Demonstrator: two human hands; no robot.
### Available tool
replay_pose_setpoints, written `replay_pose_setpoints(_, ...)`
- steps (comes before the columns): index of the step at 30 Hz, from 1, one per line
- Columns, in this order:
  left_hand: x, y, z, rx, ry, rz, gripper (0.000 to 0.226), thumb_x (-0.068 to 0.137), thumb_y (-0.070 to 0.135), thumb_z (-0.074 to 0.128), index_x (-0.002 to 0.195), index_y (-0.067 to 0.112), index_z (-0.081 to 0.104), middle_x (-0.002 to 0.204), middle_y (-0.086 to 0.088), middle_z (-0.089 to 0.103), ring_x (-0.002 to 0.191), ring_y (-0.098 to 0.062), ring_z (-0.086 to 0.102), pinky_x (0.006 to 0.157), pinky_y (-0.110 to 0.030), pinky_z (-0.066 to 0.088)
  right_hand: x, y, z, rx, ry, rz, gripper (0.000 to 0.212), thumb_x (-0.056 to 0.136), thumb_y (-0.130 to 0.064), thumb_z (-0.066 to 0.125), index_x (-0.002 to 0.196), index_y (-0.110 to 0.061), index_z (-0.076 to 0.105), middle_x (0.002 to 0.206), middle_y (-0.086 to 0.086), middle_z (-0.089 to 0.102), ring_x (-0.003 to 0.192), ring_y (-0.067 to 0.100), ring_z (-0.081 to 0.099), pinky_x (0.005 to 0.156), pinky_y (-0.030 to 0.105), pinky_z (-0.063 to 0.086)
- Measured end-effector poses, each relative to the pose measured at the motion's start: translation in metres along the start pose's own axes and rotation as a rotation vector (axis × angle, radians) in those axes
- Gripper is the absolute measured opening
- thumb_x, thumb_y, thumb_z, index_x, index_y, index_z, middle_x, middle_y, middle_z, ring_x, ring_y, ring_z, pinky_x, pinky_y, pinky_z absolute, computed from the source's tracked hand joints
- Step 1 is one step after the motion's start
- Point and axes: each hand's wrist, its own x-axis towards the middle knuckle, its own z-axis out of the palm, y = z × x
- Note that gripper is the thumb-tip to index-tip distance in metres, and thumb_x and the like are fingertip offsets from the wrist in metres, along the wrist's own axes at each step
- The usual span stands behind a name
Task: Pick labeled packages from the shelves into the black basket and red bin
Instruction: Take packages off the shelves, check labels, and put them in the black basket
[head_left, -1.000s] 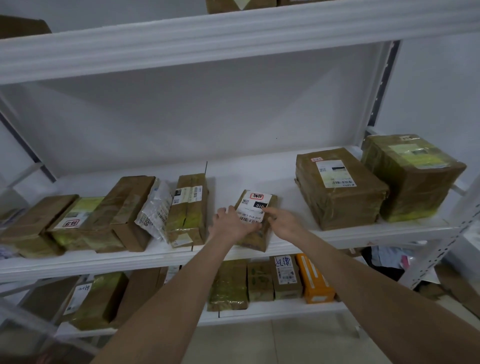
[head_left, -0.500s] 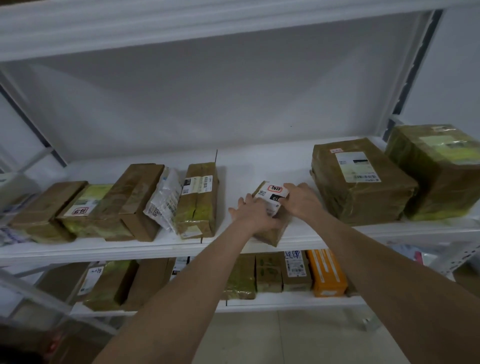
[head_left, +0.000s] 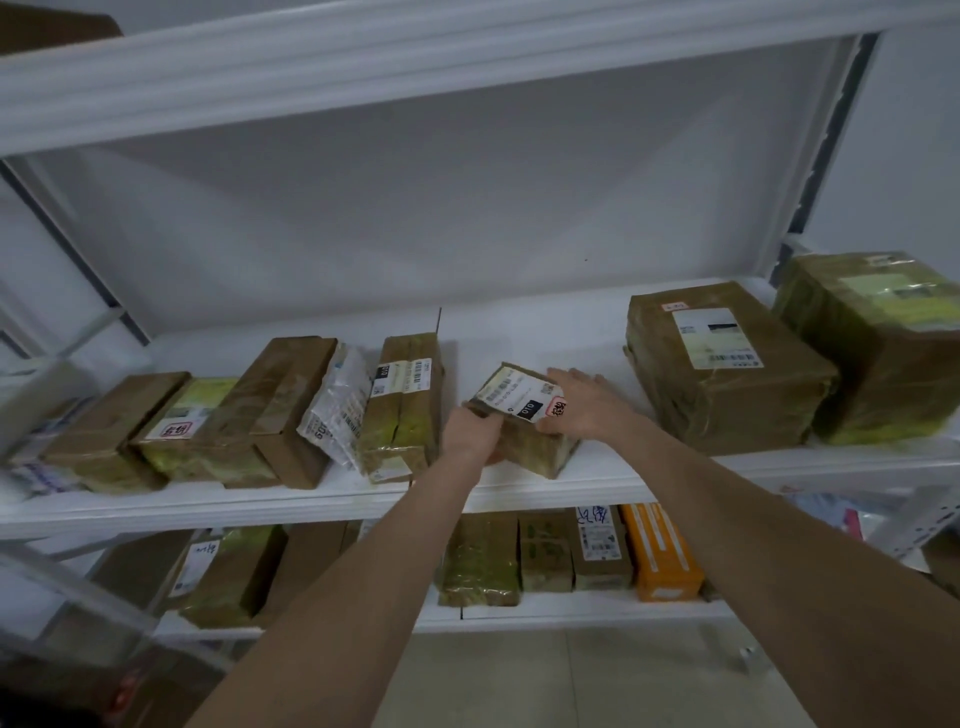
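A small brown taped package (head_left: 524, 421) with a white label marked 010 and a red sticker sits near the front of the middle shelf (head_left: 571, 483). My left hand (head_left: 475, 434) grips its near left corner. My right hand (head_left: 584, 402) lies flat against its right side, fingers stretched toward the back. The package is tilted, its label facing up. The black basket and red bin are out of view.
Several taped brown packages and a white poly bag (head_left: 340, 405) stand left of it on the same shelf. Two large boxes (head_left: 722, 374) (head_left: 878, 348) fill the right end. The lower shelf holds more packages and an orange box (head_left: 660, 553). An upper shelf beam (head_left: 415, 67) runs overhead.
Both hands have turned the small package so its label now faces a different way. My right hand slid from its top to its right side.
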Motion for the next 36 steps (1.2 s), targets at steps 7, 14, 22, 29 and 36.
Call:
replay_pose_setpoints(7,-0.01,-0.007,-0.006,-0.015,-0.183,0.048,0.043,0.09,0.005,0.052,0.13,0.019,0.054,0.12,-0.005,0.064,0.094,-0.016,0.058,0.069,-0.029,0.048,-0.013,-0.006,0.006,0.212,-0.108,-0.018,0.053,0.079,-0.047,0.072,0.126,-0.031,0.054,0.128,-0.004,0.061,0.1,0.012,0.058,0.074,0.025,0.038)
replay_pose_setpoints(14,-0.019,-0.016,-0.009,-0.046,-0.27,-0.04,0.053,0.092,0.007,0.05,0.14,0.028,0.043,0.116,-0.008,0.066,0.101,-0.025,0.062,0.094,-0.046,0.049,-0.046,-0.003,0.017,0.798,-0.206,0.282,0.03,0.091,-0.016,0.061,0.12,-0.015,0.053,0.112,0.004,0.064,0.095,0.017,0.062,0.084,0.029,0.054)
replay_pose_setpoints(22,-0.034,-0.013,-0.012,-0.09,-0.302,0.081,0.078,0.083,-0.006,0.051,0.145,0.036,0.032,0.116,-0.002,0.066,0.113,-0.025,0.056,0.101,-0.052,0.043,-0.064,0.005,0.013,1.049,0.004,0.246,0.067,0.084,0.007,0.059,0.142,-0.022,0.04,0.122,0.01,0.064,0.109,0.025,0.06,0.096,0.047,0.049)
replay_pose_setpoints(29,-0.044,-0.018,-0.014,-0.1,-0.283,0.181,0.08,0.081,0.0,0.061,0.145,0.038,0.031,0.138,0.002,0.052,0.123,-0.026,0.049,0.1,-0.055,0.043,-0.073,0.007,0.017,1.027,0.062,0.15,0.076,0.082,0.008,0.063,0.144,-0.026,0.033,0.116,0.009,0.066,0.086,0.014,0.064,0.085,0.044,0.056)
replay_pose_setpoints(36,-0.056,-0.026,-0.029,-0.15,-0.105,0.205,0.066,0.085,0.006,0.06,0.143,0.028,0.038,0.124,0.008,0.057,0.101,-0.016,0.058,0.085,-0.042,0.054,-0.074,-0.016,0.025,1.001,0.116,0.078,0.075,0.082,0.002,0.066,0.144,-0.026,0.033,0.118,0.01,0.065,0.093,0.02,0.064,0.061,0.029,0.054)
